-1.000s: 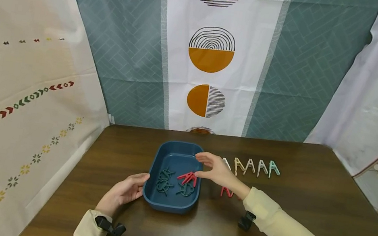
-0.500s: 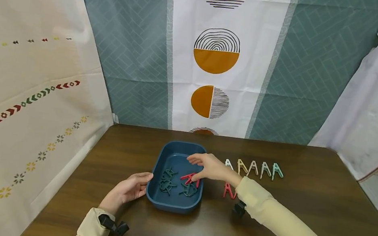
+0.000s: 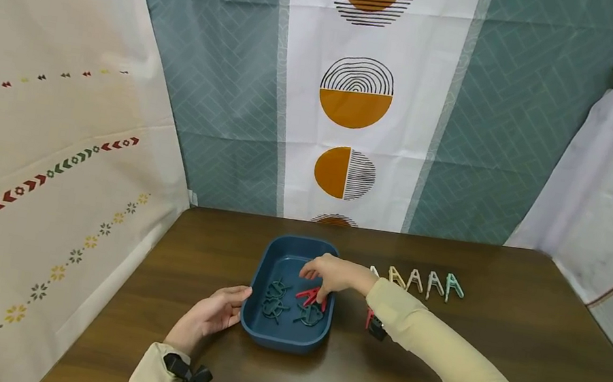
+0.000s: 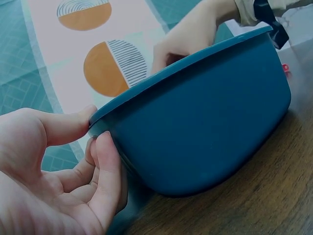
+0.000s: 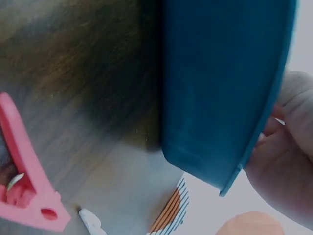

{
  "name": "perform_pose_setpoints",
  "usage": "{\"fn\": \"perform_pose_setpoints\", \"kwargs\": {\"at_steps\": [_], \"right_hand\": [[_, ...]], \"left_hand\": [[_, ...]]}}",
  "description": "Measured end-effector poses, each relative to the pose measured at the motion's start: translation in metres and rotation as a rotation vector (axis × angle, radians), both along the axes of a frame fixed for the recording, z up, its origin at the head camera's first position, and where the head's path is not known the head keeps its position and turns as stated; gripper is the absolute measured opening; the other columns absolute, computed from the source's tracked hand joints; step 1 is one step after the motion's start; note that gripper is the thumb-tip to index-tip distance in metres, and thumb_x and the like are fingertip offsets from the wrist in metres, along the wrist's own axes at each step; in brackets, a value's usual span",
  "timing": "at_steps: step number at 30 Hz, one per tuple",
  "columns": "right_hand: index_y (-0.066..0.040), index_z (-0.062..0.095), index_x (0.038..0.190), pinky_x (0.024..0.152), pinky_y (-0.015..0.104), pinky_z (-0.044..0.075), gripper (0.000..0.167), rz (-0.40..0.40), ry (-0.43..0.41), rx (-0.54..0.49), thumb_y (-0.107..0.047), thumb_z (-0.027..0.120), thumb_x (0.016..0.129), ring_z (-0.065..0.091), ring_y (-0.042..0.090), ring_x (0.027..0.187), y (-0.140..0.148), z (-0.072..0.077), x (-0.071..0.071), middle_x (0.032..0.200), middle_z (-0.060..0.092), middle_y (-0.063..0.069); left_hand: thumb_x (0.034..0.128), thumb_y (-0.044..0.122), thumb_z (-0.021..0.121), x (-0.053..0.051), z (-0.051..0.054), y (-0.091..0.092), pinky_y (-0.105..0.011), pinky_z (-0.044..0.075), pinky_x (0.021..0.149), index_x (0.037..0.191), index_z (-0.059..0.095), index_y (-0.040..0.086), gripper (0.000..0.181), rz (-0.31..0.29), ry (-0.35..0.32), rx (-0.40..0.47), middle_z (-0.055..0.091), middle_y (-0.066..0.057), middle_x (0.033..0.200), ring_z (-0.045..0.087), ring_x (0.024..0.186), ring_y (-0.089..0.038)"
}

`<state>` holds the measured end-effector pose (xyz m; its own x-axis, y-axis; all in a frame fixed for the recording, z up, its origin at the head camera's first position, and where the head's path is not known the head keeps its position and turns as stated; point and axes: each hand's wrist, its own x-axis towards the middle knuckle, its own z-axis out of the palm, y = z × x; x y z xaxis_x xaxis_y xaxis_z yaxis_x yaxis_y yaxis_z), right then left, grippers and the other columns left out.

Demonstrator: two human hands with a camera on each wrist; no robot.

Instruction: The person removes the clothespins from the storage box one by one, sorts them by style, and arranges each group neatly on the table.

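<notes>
A dark blue plastic bin stands on the wooden table. Its left rim is pinched by my left hand, thumb above and fingers underneath. My right hand reaches over the bin's right side, its fingertips down at the red clothespins lying inside. Whether those fingers grip a clothespin is not clear; the bin wall hides them in both wrist views. Several dark green ring-shaped clips lie on the bin floor, one of them just below the red clothespins.
Right of the bin, a row of pale clothespins lies along the table, with a mint one at its right end. Nearer, a red clothespin lies partly covered by my right wrist camera. Fabric hangs behind and on both sides.
My right hand has moved left and lowered into the bin, with its fingers now at the red clothespins. My left hand has kept its hold on the rim. The head view has shifted slightly.
</notes>
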<state>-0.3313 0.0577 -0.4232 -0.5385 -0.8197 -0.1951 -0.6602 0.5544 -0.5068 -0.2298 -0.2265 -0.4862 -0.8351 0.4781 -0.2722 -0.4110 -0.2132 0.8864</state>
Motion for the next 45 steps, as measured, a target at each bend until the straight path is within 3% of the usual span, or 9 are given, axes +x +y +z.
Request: {"fn": "perform_pose_setpoints", "kwargs": {"at_steps": [6, 11, 20, 24, 34, 45], "right_hand": [[-0.005, 0.062, 0.122, 0.089, 0.03, 0.053, 0.053, 0.025, 0.136, 0.08, -0.008, 0.083, 0.074, 0.061, 0.021, 0.108, -0.008, -0.01, -0.001, 0.116, 0.067, 0.011], [-0.006, 0.066, 0.115, 0.083, 0.026, 0.054, 0.044, 0.033, 0.189, 0.06, -0.01, 0.083, 0.075, 0.065, 0.018, 0.097, -0.015, -0.016, -0.003, 0.105, 0.07, 0.007], [-0.008, 0.069, 0.112, 0.074, 0.016, 0.052, 0.032, 0.077, 0.136, -0.039, -0.002, 0.075, 0.081, 0.065, 0.01, 0.089, -0.037, -0.02, 0.002, 0.099, 0.072, 0.003], [-0.009, 0.068, 0.113, 0.079, 0.016, 0.053, 0.033, 0.107, 0.127, -0.075, -0.007, 0.076, 0.081, 0.067, 0.011, 0.094, -0.044, -0.021, 0.001, 0.103, 0.072, 0.004], [-0.007, 0.064, 0.123, 0.093, 0.032, 0.052, 0.054, -0.042, 0.019, -0.099, -0.021, 0.084, 0.075, 0.063, 0.019, 0.107, -0.024, -0.014, -0.006, 0.118, 0.068, 0.007], [-0.009, 0.069, 0.116, 0.084, 0.025, 0.053, 0.049, -0.081, 0.057, 0.017, -0.025, 0.085, 0.073, 0.062, 0.014, 0.1, -0.026, -0.021, 0.001, 0.111, 0.069, 0.003]], "left_hand": [[0.1047, 0.018, 0.041, 0.0, -0.002, 0.002, -0.015, 0.053, 0.071, 0.112, 0.053, 0.013, 0.015, 0.017, -0.009, -0.013, 0.066, 0.006, 0.088, 0.064, 0.072, -0.003], [0.1048, 0.019, 0.041, 0.0, -0.003, 0.002, -0.014, 0.053, 0.071, 0.114, 0.052, 0.013, 0.015, 0.01, -0.004, -0.017, 0.066, 0.007, 0.089, 0.064, 0.073, -0.002], [0.1047, 0.02, 0.041, -0.002, -0.003, 0.004, -0.015, 0.053, 0.072, 0.11, 0.053, 0.014, 0.014, 0.011, -0.015, -0.019, 0.066, 0.007, 0.088, 0.063, 0.073, -0.001], [0.1048, 0.019, 0.04, -0.002, -0.003, 0.003, -0.014, 0.053, 0.071, 0.111, 0.052, 0.013, 0.014, 0.008, -0.01, -0.007, 0.066, 0.007, 0.089, 0.064, 0.074, -0.002], [0.1054, 0.017, 0.038, -0.001, -0.002, -0.001, -0.015, 0.053, 0.073, 0.109, 0.055, 0.014, 0.017, -0.004, 0.001, 0.023, 0.068, 0.006, 0.091, 0.065, 0.076, -0.003], [0.1053, 0.016, 0.038, -0.001, -0.002, 0.001, -0.015, 0.053, 0.072, 0.107, 0.056, 0.014, 0.018, 0.005, -0.023, 0.034, 0.068, 0.006, 0.088, 0.063, 0.071, -0.003]]}}
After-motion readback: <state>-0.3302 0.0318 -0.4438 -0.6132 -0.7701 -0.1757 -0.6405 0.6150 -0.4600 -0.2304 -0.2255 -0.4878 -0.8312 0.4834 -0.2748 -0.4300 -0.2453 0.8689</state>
